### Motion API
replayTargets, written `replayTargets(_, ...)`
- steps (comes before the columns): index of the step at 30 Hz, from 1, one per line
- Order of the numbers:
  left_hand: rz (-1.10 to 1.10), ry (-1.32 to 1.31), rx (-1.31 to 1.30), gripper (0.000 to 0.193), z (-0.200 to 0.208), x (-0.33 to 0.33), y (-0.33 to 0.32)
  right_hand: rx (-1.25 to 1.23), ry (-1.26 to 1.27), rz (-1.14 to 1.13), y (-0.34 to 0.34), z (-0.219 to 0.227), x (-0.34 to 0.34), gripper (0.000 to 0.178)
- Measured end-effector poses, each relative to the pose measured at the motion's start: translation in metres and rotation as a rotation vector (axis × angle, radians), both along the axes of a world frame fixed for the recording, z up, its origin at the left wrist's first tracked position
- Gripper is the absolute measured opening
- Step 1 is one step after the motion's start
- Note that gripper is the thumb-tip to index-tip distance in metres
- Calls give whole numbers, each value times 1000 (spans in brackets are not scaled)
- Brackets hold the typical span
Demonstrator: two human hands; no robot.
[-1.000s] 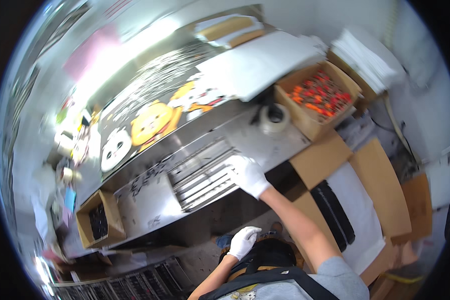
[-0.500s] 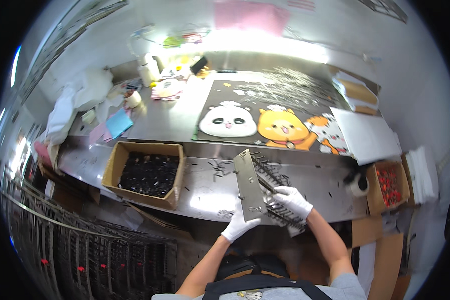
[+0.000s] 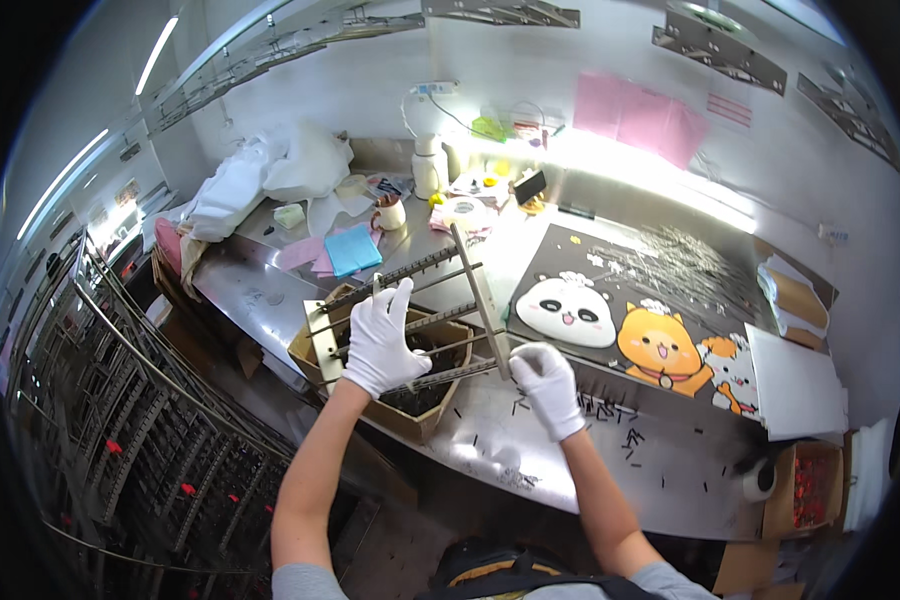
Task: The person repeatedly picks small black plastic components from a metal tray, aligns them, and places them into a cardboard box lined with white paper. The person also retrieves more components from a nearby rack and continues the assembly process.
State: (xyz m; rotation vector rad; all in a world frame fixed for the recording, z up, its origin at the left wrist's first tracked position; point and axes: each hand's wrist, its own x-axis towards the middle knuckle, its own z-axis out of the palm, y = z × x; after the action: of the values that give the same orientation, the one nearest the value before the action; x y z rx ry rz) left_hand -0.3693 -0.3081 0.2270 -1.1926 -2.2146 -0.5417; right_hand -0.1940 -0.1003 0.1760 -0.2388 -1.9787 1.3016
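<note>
1. Half a second before, the rack [image 3: 410,315] lay low on the bench near the body; it had since been lifted over the box [image 3: 395,390], and the view had swung left.
2. It was a flat frame of thin grey metal rods joined by two pale flat end bars, hard and dull.
3. Its rods ran from lower left to upper right; the end bars crossed them, the right one pointing up and away.
4. Left hand [image 3: 380,340], in a white glove, gripped the rods near the frame's middle with fingers spread.
5. Right hand [image 3: 550,385], also gloved, pinched the lower end of the right bar.
6. Under the rack sat the open cardboard box of small dark parts; loose dark pieces dotted the steel bench [image 3: 610,470].
7. Just right lay a black mat [image 3: 660,310] with cartoon animals; a blue cloth [image 3: 352,248] and mug [image 3: 390,212] stood behind.
</note>
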Motion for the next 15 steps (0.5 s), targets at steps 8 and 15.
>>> replayTargets(8,-86,40,-318,90,-11,-101,-23,-930,412,-369,103,-77,-8,16)
replayTargets(15,-266,83,-328,82,-33,-78,-24,-821,-233,-69,63,-100,-149,29)
